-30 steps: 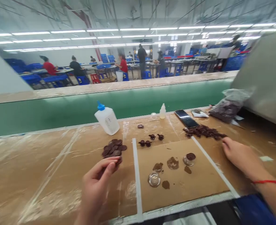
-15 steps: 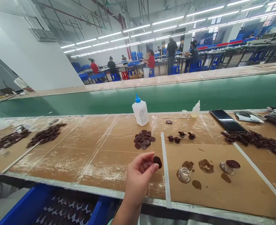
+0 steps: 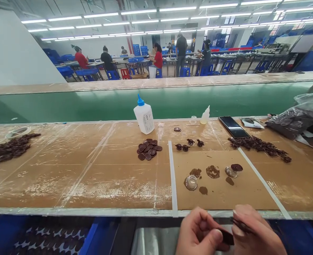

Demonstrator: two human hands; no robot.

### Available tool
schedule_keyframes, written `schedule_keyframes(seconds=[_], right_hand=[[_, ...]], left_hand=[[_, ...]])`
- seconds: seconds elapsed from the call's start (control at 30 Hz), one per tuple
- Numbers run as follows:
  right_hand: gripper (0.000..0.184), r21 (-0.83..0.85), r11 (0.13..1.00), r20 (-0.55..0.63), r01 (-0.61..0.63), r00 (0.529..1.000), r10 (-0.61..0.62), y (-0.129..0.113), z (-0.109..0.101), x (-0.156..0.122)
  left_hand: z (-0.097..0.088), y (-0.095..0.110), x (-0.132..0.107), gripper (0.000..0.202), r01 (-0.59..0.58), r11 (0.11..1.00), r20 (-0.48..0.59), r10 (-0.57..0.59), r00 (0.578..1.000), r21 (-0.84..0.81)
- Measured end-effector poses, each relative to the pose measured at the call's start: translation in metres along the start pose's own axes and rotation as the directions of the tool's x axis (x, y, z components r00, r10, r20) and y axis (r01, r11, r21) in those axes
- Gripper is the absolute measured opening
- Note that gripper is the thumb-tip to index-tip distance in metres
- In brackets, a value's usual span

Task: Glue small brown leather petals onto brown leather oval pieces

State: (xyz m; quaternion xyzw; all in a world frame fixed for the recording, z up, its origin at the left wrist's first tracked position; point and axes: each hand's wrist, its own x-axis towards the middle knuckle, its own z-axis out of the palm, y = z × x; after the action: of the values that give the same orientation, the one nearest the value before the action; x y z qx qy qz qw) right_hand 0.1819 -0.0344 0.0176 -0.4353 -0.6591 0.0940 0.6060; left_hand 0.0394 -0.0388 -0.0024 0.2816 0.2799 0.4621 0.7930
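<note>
Left hand (image 3: 197,233) now sits lower, nearer the bench (image 3: 106,187) edge, bringing its pinched disc (image 3: 227,237) close to the small piece (image 3: 240,225) clamped in the right hand (image 3: 256,232).

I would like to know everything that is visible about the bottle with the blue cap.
The bottle is whitish and translucent, looks like plastic, and has a squared body with sloping shoulders. Its blue cap tapers to a pointed tip. A label on the front carries dark print, too small to read. It stands on the brown table near the far edge, behind the pile of brown discs and apart from it. Only the table touches it.
</note>
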Motion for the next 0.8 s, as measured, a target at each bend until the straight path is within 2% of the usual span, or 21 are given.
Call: schedule_keyframes(seconds=[0.03,0.1,0.17,0.3,0.37,0.47,0.57,0.67,0.73,0.8], right_hand=[[0.008,-0.036,0.999,-0.078,0.0,0.997,-0.003,-0.003,0.004,0.001],[0.009,-0.098,0.995,-0.121,0.02,0.992,-0.032,-0.008,0.007,0.007],[0.006,-0.116,0.99,-0.042,0.081,0.995,-0.087,-0.012,0.006,0.017],[0.013,-0.064,0.987,0.145,0.146,0.98,-0.136,-0.017,0.005,0.031],[0.014,-0.039,0.984,0.197,0.171,0.967,-0.161,-0.017,0.008,0.028],[0.017,0.026,0.985,0.248,0.17,0.954,-0.171,-0.016,0.012,0.016],[0.017,0.088,0.996,0.324,0.029,0.944,-0.056,-0.014,0.012,0.007],[0.021,0.05,0.977,0.297,-0.208,0.937,0.185,-0.01,0.008,0.013],[0.025,0.029,0.931,0.256,-0.365,0.903,0.346,-0.004,0.005,0.024],[0.027,-0.011,0.88,0.298,-0.474,0.839,0.455,0.004,0.004,0.038]], left_hand=[[-0.001,-0.007,-0.001,0.043,0.004,1.0,0.031,-0.005,0.999,0.017],[-0.005,-0.013,-0.003,0.039,-0.004,0.997,0.107,-0.004,0.994,0.071],[-0.006,-0.011,-0.003,0.035,-0.015,0.993,0.162,-0.004,0.987,0.113],[-0.006,0.006,0.002,0.039,0.014,0.998,0.235,-0.03,0.972,0.069],[-0.009,0.013,0.004,0.039,0.069,0.995,0.254,-0.086,0.963,0.074],[-0.016,0.016,0.005,0.038,0.18,0.976,0.227,-0.204,0.952,0.123],[-0.023,0.012,0.005,0.05,0.234,0.969,0.235,-0.247,0.94,0.082],[-0.026,0.01,0.005,0.054,0.189,0.977,0.259,-0.158,0.953,-0.099],[-0.027,0.016,0.004,0.049,0.129,0.968,0.213,-0.082,0.974,-0.217],[-0.027,0.026,0.002,0.042,0.068,0.956,0.144,-0.027,0.989,-0.286]])
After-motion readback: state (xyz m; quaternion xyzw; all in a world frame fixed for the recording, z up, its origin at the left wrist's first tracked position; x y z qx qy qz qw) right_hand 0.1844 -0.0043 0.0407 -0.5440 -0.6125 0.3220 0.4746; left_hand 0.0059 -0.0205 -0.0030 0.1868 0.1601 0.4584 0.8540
